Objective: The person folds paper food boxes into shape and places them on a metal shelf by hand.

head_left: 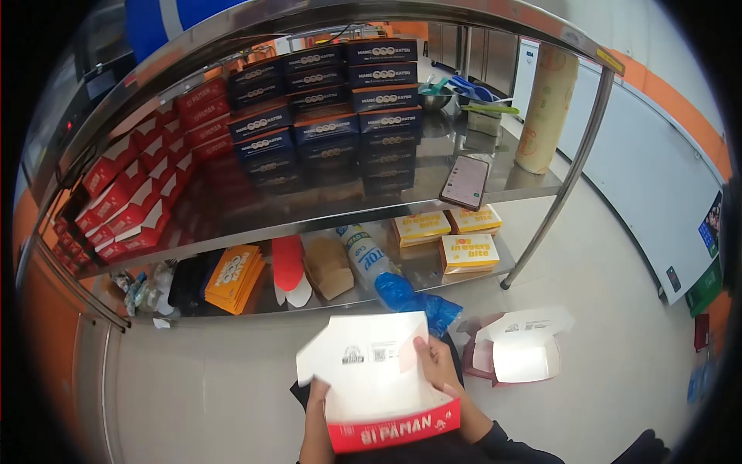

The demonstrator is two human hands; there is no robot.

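Note:
An open red-and-white cardboard takeaway box (386,427) is held over my lap, its lid raised. Its front wall reads "SI PAMAN" and the white inside of the lid carries a printed logo and a code. My right hand (437,365) grips the right edge, thumb on the inner face. At the left side is my left hand (318,391), closed on the cardboard, with most of its fingers hidden behind it. Another open box (525,362), white inside, rests on the floor to the right.
Ahead, a steel shelf unit (309,209) bears red boxes (127,197), stacked dark blue boxes (325,127), a phone (465,182) and an upright wrapped roll (546,108). Its lower shelf holds yellow boxes (469,253), orange folded cartons (234,278) and a plastic cup sleeve (367,259).

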